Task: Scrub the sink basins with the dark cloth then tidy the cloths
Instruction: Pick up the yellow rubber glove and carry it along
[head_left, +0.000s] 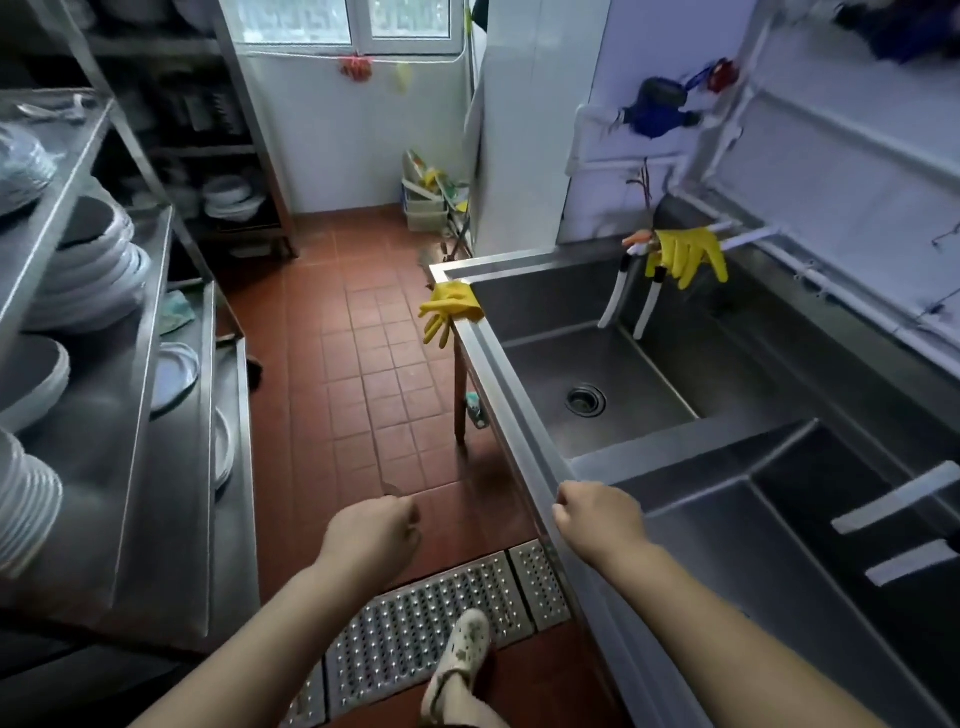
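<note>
A steel double sink runs along the right. Its far basin (623, 364) has a round drain (586, 400), and the near basin (727, 561) lies just past my right hand. My right hand (597, 519) is curled into a fist against the sink's front rim (498, 374), and nothing shows in it. My left hand (371, 535) hangs over the red tiled floor, left of the sink, fingers curled and holding nothing. No dark cloth is in view. A teal cloth (179, 309) lies on the steel counter at left.
One yellow rubber glove (449, 309) hangs over the sink's far corner, and another yellow glove (685, 254) hangs on the white pipes behind. Steel shelves (150, 332) with stacked plates line the left. A perforated floor grate (431, 618) and my shoe (462, 654) are below.
</note>
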